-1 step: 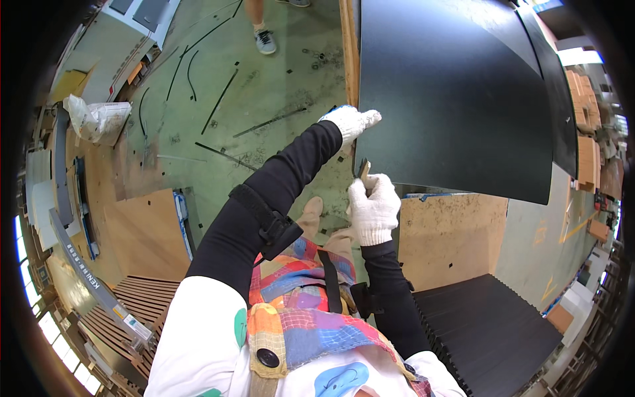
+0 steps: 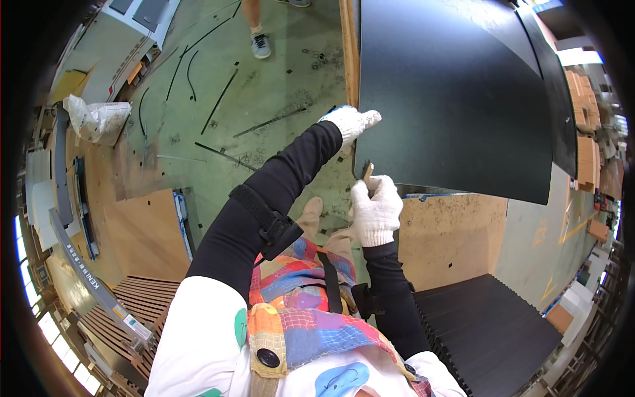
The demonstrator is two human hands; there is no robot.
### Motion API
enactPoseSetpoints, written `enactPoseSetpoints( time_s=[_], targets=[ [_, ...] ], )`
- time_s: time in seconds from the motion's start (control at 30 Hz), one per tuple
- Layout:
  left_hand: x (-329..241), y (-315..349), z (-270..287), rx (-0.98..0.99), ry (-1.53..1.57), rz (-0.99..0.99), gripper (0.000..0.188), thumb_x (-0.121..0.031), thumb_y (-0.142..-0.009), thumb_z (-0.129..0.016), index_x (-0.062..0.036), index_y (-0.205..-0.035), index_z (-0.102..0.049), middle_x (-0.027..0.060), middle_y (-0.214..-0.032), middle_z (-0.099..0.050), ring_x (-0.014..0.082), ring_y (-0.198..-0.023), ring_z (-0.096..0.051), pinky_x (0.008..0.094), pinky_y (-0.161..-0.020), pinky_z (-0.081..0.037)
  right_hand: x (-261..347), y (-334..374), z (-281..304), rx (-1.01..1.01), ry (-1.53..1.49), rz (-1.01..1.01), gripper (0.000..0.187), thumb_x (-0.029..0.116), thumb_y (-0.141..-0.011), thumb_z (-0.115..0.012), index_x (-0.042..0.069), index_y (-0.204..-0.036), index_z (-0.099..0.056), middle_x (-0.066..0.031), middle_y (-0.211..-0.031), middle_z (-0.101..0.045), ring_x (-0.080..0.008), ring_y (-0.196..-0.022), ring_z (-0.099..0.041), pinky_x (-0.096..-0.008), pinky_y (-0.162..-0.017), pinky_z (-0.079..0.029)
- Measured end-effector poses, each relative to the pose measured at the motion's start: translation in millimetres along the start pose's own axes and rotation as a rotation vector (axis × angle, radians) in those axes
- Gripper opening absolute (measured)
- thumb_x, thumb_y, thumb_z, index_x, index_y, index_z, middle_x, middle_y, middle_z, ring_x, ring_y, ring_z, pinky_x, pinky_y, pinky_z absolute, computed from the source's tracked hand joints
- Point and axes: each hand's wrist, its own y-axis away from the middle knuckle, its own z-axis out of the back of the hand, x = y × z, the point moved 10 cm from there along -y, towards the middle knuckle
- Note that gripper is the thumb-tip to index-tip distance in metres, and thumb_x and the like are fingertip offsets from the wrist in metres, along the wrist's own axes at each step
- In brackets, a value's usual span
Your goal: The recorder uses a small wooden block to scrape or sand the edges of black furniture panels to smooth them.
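Observation:
A large black panel (image 2: 456,99) spreads across the upper right, raised above the floor. My left hand (image 2: 347,124), in a white knit glove, grips its left edge, with the thumb on the top face and the other fingers hidden beneath. At the panel's near left corner is my right hand (image 2: 377,212), gloved as well. Its thumb and fingers close on a thin, tan, flat-looking tool (image 2: 368,172), whose tip points up against the corner. Most of that tool is hidden in the glove, so its exact kind is unclear.
Black strips (image 2: 220,101) lie scattered on the green floor. Another person's shoe (image 2: 260,45) stands at the top. Brown boards (image 2: 453,231) and a stack of black sheets (image 2: 489,331) sit below the panel. A slatted stack (image 2: 142,298) and a grey metal beam (image 2: 92,278) are at lower left.
My right hand and the tool have shifted very slightly right at the corner. The other person's shoe has moved slightly left and down. My left hand keeps its place.

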Motion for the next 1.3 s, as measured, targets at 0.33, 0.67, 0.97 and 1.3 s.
enactPoseSetpoints(
  time_s=[0.33, 0.67, 0.97, 1.3],
  targets=[
    [-27, 20, 1, -0.059, -0.281, -0.100, 0.073, -0.059, -0.091, -0.052, 0.0129, -0.099, -0.061, 0.0260, -0.090, -0.064, 0.0339, -0.085, -0.066, 0.0416, -0.079, -0.052, 9, 0, -10, 0.040, 0.006, 0.044, 0.014, 0.017, -0.080, -0.067, 0.004, -0.083, -0.062, -0.0135, -0.077, -0.064, -0.0286, -0.067, -0.064, -0.0367, -0.066, -0.050],
    [-33, 10, -11, 0.014, -0.710, -0.351, 0.065, -0.058, -0.092, -0.050, 0.0022, -0.116, -0.058, 0.0210, -0.094, -0.065, 0.0311, -0.082, -0.065, 0.0381, -0.080, -0.051, 12, 4, 5, -0.056, -0.032, 0.290, 0.011, 0.010, -0.078, -0.070, 0.006, -0.083, -0.062, -0.0109, -0.081, -0.064, -0.0291, -0.070, -0.064, -0.0378, -0.066, -0.052],
    [-11, -5, -11, 0.042, -0.825, -0.236, 0.101, -0.014, -0.055, -0.090, -0.0181, -0.143, -0.040, 0.0143, -0.120, -0.061, 0.0341, -0.103, -0.059, 0.0374, -0.093, -0.048, -89, -18, 79, -0.273, -0.146, 0.011, 0.009, 0.003, -0.078, -0.069, 0.002, -0.083, -0.062, -0.0088, -0.075, -0.060, -0.0196, -0.059, -0.057, -0.0316, -0.059, -0.049],
    [-8, 9, 1, -0.026, -0.007, 0.007, 0.059, -0.049, -0.088, -0.063, 0.0063, -0.108, -0.059, 0.0200, -0.093, -0.065, 0.0314, -0.088, -0.065, 0.0416, -0.082, -0.051, 14, 5, 13, -0.032, -0.089, 0.611, 0.027, -0.003, -0.074, -0.070, 0.008, -0.098, -0.064, -0.0088, -0.075, -0.062, -0.0257, -0.065, -0.062, -0.0347, -0.059, -0.050]
  ],
)
